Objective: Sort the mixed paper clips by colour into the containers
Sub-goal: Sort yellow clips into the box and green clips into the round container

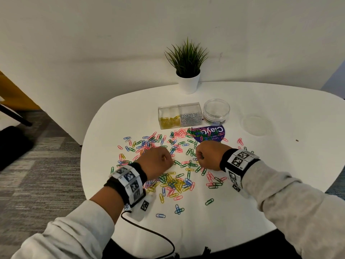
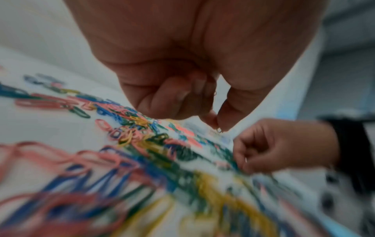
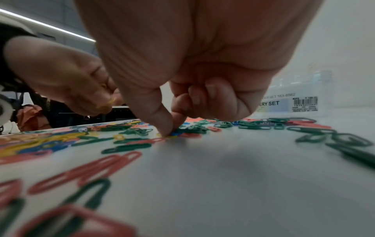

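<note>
We see a green spiky plant in a white pot (image 1: 188, 82) at the far edge of the white rounded surface (image 1: 280, 193), a purple printed card (image 1: 217, 132) lying flat on it, and grey patterned carpet (image 1: 41, 165) beside.

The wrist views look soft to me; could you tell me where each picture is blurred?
Left wrist: near clips smear badly, left hand soft. Right wrist: foreground clips blurred, jar label readable. Head: mostly sharp, edges curved.

Office corner (grey carpet tiles (image 1: 37, 165)), white table (image 1: 280, 202), potted plant (image 1: 187, 66).
</note>
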Motion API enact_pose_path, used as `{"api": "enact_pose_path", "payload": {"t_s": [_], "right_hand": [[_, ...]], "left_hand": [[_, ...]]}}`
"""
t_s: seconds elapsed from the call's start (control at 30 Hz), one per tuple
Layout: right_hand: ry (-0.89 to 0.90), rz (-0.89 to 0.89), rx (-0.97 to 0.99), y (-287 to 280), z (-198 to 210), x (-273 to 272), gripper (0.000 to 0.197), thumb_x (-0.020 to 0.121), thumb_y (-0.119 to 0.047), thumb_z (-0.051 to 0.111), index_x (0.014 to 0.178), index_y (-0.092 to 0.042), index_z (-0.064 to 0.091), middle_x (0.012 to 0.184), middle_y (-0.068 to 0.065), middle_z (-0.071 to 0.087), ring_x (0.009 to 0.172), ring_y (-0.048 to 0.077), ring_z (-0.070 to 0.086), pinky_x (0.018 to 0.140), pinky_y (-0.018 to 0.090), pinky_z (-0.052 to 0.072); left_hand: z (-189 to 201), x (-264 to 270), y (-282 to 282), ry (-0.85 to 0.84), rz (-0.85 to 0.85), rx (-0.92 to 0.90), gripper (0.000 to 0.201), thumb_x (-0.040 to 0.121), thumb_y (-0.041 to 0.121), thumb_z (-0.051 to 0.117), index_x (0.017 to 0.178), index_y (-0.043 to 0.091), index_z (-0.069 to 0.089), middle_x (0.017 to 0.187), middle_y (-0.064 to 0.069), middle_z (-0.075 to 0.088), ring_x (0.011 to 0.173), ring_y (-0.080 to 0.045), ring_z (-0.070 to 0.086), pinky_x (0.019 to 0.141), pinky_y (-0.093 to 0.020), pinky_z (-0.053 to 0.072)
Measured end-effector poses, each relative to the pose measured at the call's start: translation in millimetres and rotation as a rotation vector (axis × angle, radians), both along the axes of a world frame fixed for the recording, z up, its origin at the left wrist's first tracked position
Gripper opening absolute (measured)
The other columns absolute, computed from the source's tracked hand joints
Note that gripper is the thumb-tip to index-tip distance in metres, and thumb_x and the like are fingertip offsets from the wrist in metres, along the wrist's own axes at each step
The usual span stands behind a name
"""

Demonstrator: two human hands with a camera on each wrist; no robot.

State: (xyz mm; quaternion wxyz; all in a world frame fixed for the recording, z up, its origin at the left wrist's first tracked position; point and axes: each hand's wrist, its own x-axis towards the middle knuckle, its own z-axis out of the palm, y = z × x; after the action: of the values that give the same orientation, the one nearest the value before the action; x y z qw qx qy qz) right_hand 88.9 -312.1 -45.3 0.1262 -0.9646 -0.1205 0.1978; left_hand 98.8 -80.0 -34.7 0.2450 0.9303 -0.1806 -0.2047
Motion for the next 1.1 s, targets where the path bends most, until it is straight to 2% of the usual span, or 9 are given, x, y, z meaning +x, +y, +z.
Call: {"api": "enact_pose_path", "payload": {"t_s": [0.13,0.23,0.3,0.47,0.57,0.7,0.8,0.93,1.1], "right_hand": [[-0.052,0.025,-0.003,-4,-2,-1,0.013,0.093,-0.027,0.057,0.098,-0.019,0.065,0.1,-0.003,0.059,0.088,0.016,0.058,0.078,0.03,0.052],[-0.102,0.067,-0.033,-9,-5,-4,0.022,0.096,-0.036,0.056,0.106,-0.02,0.068,0.102,-0.003,0.056,0.09,0.015,0.057,0.082,0.032,0.053],[-0.142,0.116,-0.064,-9,-8,-6,0.026,0.099,-0.037,0.052,0.108,-0.018,0.068,0.101,-0.001,0.058,0.088,0.017,0.059,0.078,0.031,0.051],[-0.214,0.228,-0.191,-6,-16,-9,0.021,0.1,-0.021,0.046,0.108,-0.016,0.065,0.103,0.001,0.057,0.087,0.02,0.061,0.064,0.028,0.04],[-0.202,0.241,-0.174,-7,-12,-6,0.022,0.099,-0.024,0.044,0.11,-0.017,0.061,0.106,-0.001,0.055,0.088,0.02,0.059,0.067,0.029,0.045],[-0.163,0.156,0.004,-11,5,7,0.01,0.093,-0.028,0.049,0.095,-0.022,0.058,0.092,-0.007,0.051,0.078,0.013,0.052,0.072,0.03,0.051],[-0.187,0.052,0.145,-8,27,33,0.009,0.089,-0.023,0.051,0.08,-0.024,0.05,0.08,-0.008,0.052,0.07,0.011,0.05,0.063,0.026,0.043],[-0.274,0.024,0.139,15,57,91,0.008,0.09,-0.021,0.052,0.083,-0.019,0.05,0.082,-0.004,0.05,0.072,0.017,0.048,0.061,0.027,0.034],[-0.272,0.06,0.004,58,61,151,0.004,0.092,-0.021,0.054,0.095,-0.017,0.054,0.102,0.004,0.053,0.094,0.024,0.054,0.081,0.034,0.045]], "left_hand": [[20,30,1,0.35,0.379,-0.37,0.027,0.095,0.012,0.044,0.067,0.013,0.043,0.058,-0.002,0.043,0.047,-0.015,0.036,0.047,-0.023,0.029],[35,61,2,0.373,0.514,-0.549,0.022,0.093,0.012,0.046,0.071,0.014,0.044,0.06,-0.003,0.042,0.045,-0.015,0.034,0.042,-0.019,0.025],[42,87,-1,0.249,0.462,-0.487,0.018,0.094,0.014,0.051,0.076,0.012,0.049,0.064,-0.005,0.044,0.049,-0.018,0.036,0.045,-0.021,0.027],[51,136,-20,-0.214,0.167,-0.033,0.016,0.092,0.025,0.059,0.086,0.011,0.063,0.08,-0.001,0.063,0.073,-0.021,0.058,0.065,-0.026,0.041],[46,152,-33,-0.251,0.061,0.092,0.005,0.092,0.025,0.058,0.094,0.021,0.06,0.102,0.001,0.064,0.098,-0.022,0.06,0.077,-0.026,0.042],[44,159,-40,-0.23,-0.075,0.201,0.033,0.096,0.016,0.049,0.127,0.021,0.058,0.128,0.0,0.059,0.122,-0.021,0.052,0.096,-0.027,0.039],[47,158,-35,-0.249,-0.117,0.203,0.044,0.097,0.007,0.04,0.136,0.019,0.055,0.139,-0.002,0.055,0.13,-0.02,0.048,0.106,-0.028,0.035],[48,148,-17,-0.266,-0.016,0.023,0.044,0.093,0.0,0.038,0.123,0.019,0.064,0.119,0.0,0.065,0.117,-0.02,0.058,0.1,-0.029,0.044],[47,127,8,-0.253,0.113,-0.072,0.027,0.095,0.012,0.046,0.107,0.025,0.066,0.093,0.014,0.061,0.093,-0.013,0.06,0.079,-0.023,0.042]]}}
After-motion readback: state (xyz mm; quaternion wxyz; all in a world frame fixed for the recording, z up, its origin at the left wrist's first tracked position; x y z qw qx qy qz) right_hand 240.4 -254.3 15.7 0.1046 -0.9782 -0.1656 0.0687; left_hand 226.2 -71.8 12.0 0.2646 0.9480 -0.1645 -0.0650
